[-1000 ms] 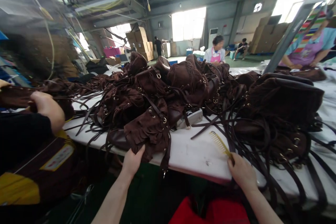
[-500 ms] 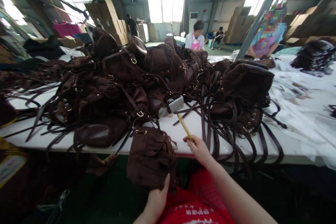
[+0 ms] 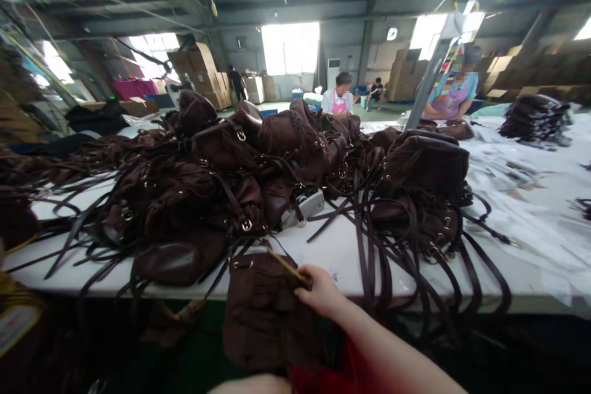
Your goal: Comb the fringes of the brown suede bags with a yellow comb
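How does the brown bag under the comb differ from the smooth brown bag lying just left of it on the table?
The fringed bag hangs over the table edge, while the smooth bag lies flat on top. The fringed bag looks matte, suede-like; the smooth bag is shiny. The right hand holds a comb against the fringed bag; nothing touches the smooth bag. Both are dark brown.

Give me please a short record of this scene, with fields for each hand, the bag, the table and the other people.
right hand: holds yellow comb against the fringed brown bag
left hand: not in view
bag position: hangs over the near edge of the white table
table load: pile of brown bags, loose straps
others: person in pink apron far behind
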### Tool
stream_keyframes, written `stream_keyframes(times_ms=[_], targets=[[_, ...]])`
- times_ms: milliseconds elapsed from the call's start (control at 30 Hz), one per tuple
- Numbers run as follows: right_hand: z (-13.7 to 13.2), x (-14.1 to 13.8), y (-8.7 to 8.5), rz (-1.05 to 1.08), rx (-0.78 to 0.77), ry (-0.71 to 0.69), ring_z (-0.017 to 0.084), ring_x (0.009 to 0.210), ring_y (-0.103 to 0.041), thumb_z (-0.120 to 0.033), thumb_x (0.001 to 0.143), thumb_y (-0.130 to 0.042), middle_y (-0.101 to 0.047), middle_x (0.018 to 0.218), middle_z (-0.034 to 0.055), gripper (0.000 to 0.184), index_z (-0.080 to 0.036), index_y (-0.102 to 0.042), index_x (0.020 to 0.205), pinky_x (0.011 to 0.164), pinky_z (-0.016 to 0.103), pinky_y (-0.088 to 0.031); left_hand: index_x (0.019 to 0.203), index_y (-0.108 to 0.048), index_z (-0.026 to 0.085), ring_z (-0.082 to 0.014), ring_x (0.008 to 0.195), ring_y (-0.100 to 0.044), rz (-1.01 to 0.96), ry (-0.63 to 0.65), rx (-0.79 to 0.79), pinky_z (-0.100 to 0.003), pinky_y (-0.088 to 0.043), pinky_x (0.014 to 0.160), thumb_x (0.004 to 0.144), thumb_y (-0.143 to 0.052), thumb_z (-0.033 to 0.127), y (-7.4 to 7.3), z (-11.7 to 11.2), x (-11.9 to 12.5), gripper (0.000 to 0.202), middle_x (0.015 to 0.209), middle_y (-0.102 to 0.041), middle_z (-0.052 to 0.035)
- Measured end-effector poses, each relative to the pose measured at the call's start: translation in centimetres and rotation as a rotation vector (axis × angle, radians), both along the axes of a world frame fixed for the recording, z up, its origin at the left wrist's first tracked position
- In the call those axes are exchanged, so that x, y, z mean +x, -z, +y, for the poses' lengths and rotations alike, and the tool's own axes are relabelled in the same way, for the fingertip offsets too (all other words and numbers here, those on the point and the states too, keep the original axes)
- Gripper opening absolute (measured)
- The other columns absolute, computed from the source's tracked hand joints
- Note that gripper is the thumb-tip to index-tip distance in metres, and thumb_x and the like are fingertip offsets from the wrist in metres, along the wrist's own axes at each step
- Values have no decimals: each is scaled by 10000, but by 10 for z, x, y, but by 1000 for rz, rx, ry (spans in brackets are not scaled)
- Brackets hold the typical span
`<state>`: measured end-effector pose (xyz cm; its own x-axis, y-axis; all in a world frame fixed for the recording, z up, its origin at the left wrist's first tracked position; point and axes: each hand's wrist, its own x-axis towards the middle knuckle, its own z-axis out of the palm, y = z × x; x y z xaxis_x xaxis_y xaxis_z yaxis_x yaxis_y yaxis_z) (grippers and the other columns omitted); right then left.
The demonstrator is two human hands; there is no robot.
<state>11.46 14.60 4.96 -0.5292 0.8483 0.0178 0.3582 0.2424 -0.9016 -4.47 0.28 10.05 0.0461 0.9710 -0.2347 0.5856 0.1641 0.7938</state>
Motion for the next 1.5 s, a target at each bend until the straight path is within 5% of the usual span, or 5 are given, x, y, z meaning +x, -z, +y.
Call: stream_keyframes(times_ms=[167, 367, 700, 1167, 1500], targets=[[-4, 21, 28, 59, -182, -6, 124, 641, -518, -166, 664, -580, -588, 670, -25, 97, -164, -618, 754, 637, 237, -409, 1125, -626, 208, -244, 1125, -570, 279, -12, 248, -401, -404, 1032, 847, -519, 396, -35, 33, -48, 352, 1175, -646, -75], [-21, 43, 45, 74, -224, 62, 125, 671, -529, -151, 666, -553, -597, 668, -21, 79, -161, -619, 708, 682, 240, -407, 1165, -583, 126, -310, 1032, -610, 572, 220, -5, -396, -475, 902, 712, -654, 502, 6, 99, -51, 593, 1121, -656, -155], [-27, 97, 45, 54, -319, 2, 101, 603, -487, -216, 659, -662, -585, 658, -28, 114, -148, -654, 750, 602, 225, -388, 1240, -508, 129, -278, 1219, -470, 613, 218, 400, -412, -358, 1065, 815, -541, 223, 37, 60, -12, 436, 1287, -528, -147], [-42, 44, 48, -48, 103, -132, 214, 987, -579, -216, 579, -785, -613, 1128, 89, 668, -168, -562, 1207, 862, 322, -457, 1102, -608, 195, -276, 903, -667, 575, 196, 36, -353, -494, 767, 824, -539, 466, 34, 39, 7, 394, 995, -716, -88], [-47, 6, -24, 79, -42, -387, 129, 658, -522, -487, 614, -776, -598, 719, -28, 439, -148, -653, 864, 588, 221, -394, 1043, -679, 177, -268, 1009, -641, 242, 100, -108, -358, -474, 943, 729, -634, 531, -93, 47, -44, 475, 1057, -716, -52]])
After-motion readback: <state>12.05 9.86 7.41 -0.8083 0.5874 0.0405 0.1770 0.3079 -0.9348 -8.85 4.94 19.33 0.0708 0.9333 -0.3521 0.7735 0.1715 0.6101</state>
